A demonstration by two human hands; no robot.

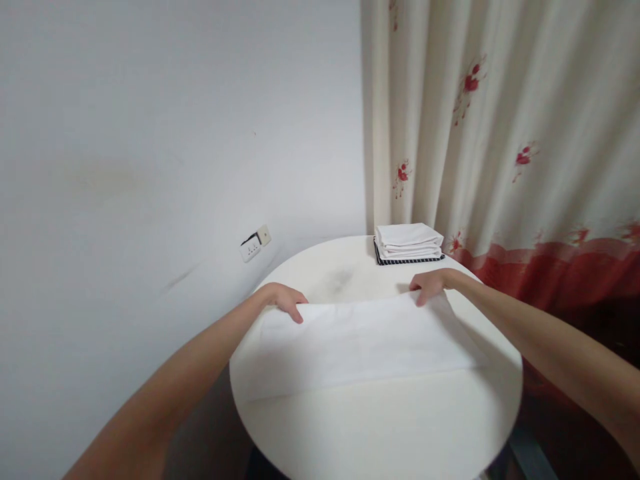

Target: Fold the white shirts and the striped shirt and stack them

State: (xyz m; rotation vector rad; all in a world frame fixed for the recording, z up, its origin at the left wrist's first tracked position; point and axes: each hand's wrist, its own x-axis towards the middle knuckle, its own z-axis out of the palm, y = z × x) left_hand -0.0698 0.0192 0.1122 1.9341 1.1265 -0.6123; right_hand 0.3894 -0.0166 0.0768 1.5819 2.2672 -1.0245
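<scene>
A white cloth [360,347] lies stretched across the round table, in a long strip that looks folded. My left hand [287,301] pinches its far edge near the left end, thumb on top and fingers behind. Toward the right end, my right hand [429,285] grips the same far edge in a like way. Between the hands that edge is pulled nearly straight and seems slightly raised. The near edge rests on the tabletop. The fingertips behind the cloth are hidden.
The round white table [380,433] stands against a pale wall [200,133]. At its back right is a stack of folded white cloths [407,241] on a black-and-white-edged piece [413,261]. A wall socket [251,249] is at the left, and a floral curtain [450,133] hangs behind.
</scene>
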